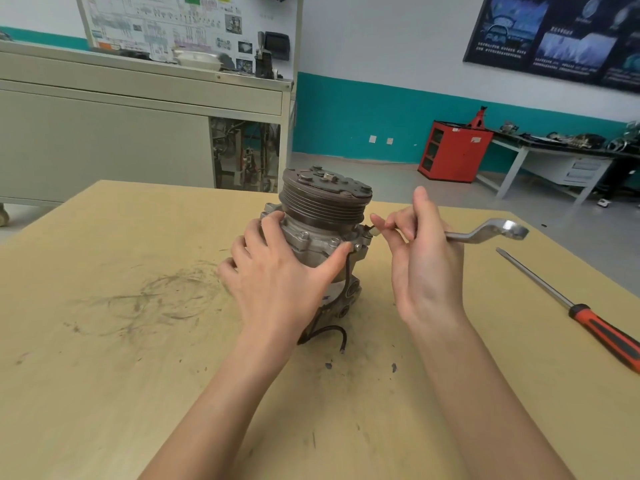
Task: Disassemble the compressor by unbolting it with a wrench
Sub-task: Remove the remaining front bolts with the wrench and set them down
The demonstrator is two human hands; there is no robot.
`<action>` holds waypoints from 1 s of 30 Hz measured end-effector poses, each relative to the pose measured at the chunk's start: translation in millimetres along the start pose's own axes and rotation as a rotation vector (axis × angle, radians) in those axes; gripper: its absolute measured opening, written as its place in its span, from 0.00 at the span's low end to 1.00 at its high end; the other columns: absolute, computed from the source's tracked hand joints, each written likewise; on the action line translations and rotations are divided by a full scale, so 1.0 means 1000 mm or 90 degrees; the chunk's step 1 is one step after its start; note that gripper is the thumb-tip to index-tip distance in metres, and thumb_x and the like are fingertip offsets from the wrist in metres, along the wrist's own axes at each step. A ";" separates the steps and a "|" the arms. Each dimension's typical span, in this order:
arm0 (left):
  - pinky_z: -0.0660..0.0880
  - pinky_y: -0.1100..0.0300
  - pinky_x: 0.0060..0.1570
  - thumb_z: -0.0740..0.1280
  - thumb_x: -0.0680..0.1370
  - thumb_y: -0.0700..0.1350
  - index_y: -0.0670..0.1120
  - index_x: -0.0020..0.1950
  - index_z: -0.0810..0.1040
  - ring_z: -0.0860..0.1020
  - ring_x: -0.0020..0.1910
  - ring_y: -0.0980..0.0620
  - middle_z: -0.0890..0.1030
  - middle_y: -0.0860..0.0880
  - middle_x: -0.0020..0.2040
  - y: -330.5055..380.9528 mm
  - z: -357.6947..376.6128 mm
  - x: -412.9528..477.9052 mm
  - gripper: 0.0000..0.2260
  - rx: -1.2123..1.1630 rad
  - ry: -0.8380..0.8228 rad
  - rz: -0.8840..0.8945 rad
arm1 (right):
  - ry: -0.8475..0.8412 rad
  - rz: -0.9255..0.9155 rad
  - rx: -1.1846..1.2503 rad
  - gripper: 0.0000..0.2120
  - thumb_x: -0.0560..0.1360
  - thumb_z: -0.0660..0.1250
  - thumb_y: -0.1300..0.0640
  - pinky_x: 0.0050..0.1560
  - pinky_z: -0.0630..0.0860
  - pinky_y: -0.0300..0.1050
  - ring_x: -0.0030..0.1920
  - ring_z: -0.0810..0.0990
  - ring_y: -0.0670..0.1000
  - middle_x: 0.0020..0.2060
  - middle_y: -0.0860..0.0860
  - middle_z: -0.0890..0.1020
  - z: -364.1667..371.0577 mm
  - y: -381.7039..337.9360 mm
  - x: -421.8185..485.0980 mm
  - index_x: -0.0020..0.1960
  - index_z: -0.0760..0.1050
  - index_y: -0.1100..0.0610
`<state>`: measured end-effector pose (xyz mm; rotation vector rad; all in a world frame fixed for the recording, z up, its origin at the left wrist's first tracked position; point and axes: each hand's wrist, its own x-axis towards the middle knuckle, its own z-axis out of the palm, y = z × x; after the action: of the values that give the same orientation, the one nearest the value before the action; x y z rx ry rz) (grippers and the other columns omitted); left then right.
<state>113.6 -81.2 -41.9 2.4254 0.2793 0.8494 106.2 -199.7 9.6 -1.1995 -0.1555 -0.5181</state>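
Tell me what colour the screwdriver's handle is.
The screwdriver handle is orange-red with black; the head view, the only one, shows it clearly.

Screwdriver on tan table rt; red cabinet in bkgd
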 end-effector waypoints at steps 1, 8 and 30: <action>0.63 0.47 0.58 0.47 0.62 0.78 0.49 0.69 0.66 0.69 0.66 0.42 0.72 0.46 0.67 0.000 0.000 0.000 0.46 -0.001 0.003 -0.002 | -0.012 -0.008 -0.026 0.30 0.82 0.58 0.56 0.64 0.71 0.59 0.31 0.76 0.39 0.22 0.44 0.68 0.000 0.001 -0.002 0.20 0.64 0.49; 0.64 0.46 0.58 0.48 0.62 0.77 0.47 0.68 0.67 0.70 0.65 0.41 0.74 0.45 0.66 0.000 0.001 0.000 0.46 -0.012 0.014 0.001 | -0.041 -0.097 -0.056 0.25 0.80 0.56 0.53 0.58 0.75 0.58 0.34 0.78 0.40 0.25 0.42 0.72 -0.006 0.019 -0.006 0.24 0.68 0.48; 0.64 0.46 0.58 0.49 0.64 0.77 0.47 0.67 0.69 0.72 0.63 0.41 0.75 0.45 0.64 0.000 0.001 0.000 0.44 0.000 0.016 0.004 | -0.324 0.378 0.060 0.29 0.74 0.54 0.36 0.15 0.59 0.32 0.19 0.64 0.42 0.18 0.47 0.68 -0.066 0.032 0.120 0.34 0.82 0.57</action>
<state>113.7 -81.3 -42.8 2.4188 0.2820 0.8824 215.7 -287.4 3.9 -1.1958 -0.2409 0.3159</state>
